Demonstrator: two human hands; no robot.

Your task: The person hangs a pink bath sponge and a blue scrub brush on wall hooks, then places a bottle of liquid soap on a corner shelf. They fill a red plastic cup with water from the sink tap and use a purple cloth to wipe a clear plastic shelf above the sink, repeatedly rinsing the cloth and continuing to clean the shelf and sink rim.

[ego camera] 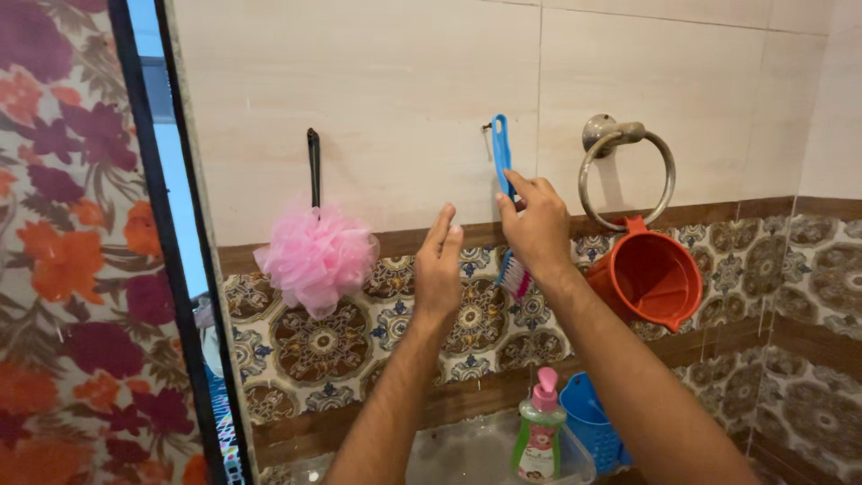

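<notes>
The right hand [537, 229] has its fingers closed round the lower handle of a blue brush [503, 180] that hangs upright on the tiled wall [404, 81] from a small hook [488, 128], its bristle head [514, 274] showing below the wrist. The left hand [438, 260] is raised just beside it, flat and open, fingers together, holding nothing and apart from the brush. The brush looks like light, stiff plastic, probably a little slick if wet; the slim handle, where the right hand already grips, seems the natural place to hold, since the bristles are soft and would give. Its top loop sits on the hook, so it would likely need lifting up and off rather than pulling straight out. To the left a pink mesh sponge [316, 254] hangs from a dark strap, well apart. To the right, near the right hand, a metal towel ring [626, 175] carries an orange mug [648, 277] hung by its handle. Below stand a green pump bottle [539, 436] and a blue basket [593, 427]. A flowered curtain [72, 269] fills the left edge.
</notes>
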